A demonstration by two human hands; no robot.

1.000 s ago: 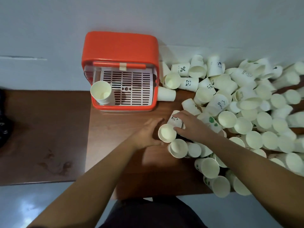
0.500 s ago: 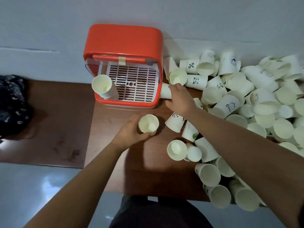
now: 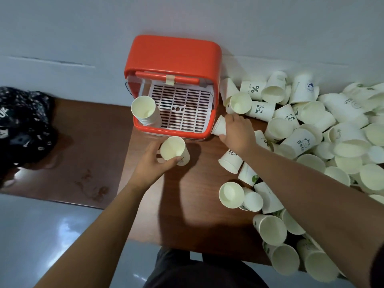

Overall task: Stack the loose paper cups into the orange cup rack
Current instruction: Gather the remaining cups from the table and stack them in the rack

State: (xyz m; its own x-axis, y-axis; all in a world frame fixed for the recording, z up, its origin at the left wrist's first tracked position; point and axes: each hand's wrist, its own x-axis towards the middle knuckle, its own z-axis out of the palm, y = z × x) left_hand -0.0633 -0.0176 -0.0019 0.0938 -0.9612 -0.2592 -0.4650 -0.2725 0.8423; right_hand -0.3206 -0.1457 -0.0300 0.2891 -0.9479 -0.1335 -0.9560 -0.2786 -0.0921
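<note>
1. The orange plastic cup rack (image 3: 174, 53) stands open at the back of the brown wooden bench (image 3: 187, 204). On its white slotted tray (image 3: 182, 109), a nested stack of paper cups (image 3: 144, 110) sits in the front-left corner, mouth up.
2. The left hand (image 3: 149, 163) is just in front of the rack, fingers wrapped round an empty cream paper cup (image 3: 173, 149).
3. The right hand (image 3: 236, 134) is at the rack's front-right corner, fingers curled over a white paper cup lying on its side (image 3: 220, 126).
4. A heap of loose paper cups (image 3: 311, 132) is tumbled across the bench's right side.
</note>
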